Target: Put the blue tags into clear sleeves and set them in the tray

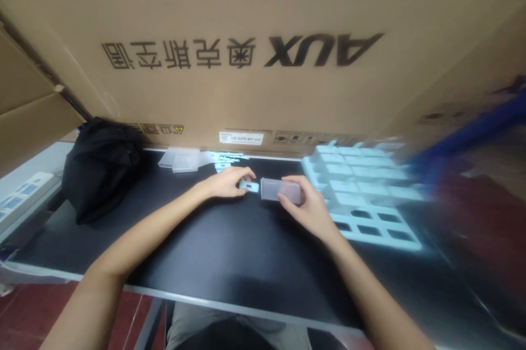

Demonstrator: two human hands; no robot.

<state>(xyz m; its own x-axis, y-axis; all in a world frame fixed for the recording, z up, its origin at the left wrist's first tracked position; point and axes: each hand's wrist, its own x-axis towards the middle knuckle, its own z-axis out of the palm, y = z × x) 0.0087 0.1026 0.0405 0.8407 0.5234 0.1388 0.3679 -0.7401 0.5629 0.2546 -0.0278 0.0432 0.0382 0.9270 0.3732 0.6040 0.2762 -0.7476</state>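
A black tabletop (230,251) fills the lower half of the view, its near edge running above a reddish floor (24,311). Along the far edge stands a big cardboard box (263,65), printed upside down with dark lettering, walling off the room behind. At the far left corner a black bag (101,166) slumps on the tabletop, and beyond the left edge a white power strip (20,194) lies on a paler surface. Against the far edge, just right of the bag, sit a few clear plastic containers (181,159) with some small pale pieces (228,159) beside them. Toward the right edge lies a pale-blue tray (365,196) of rectangular compartments, most filled, the near rows open; the area past it is blurred. Near the middle of the far edge, the left hand (228,182) pinches a small pale-blue part (249,186) between closed fingertips, low over the tabletop. Just beside it, the right hand (308,205) grips a translucent grey case (280,189) with fingers curled around its right end. Part and case are almost touching.
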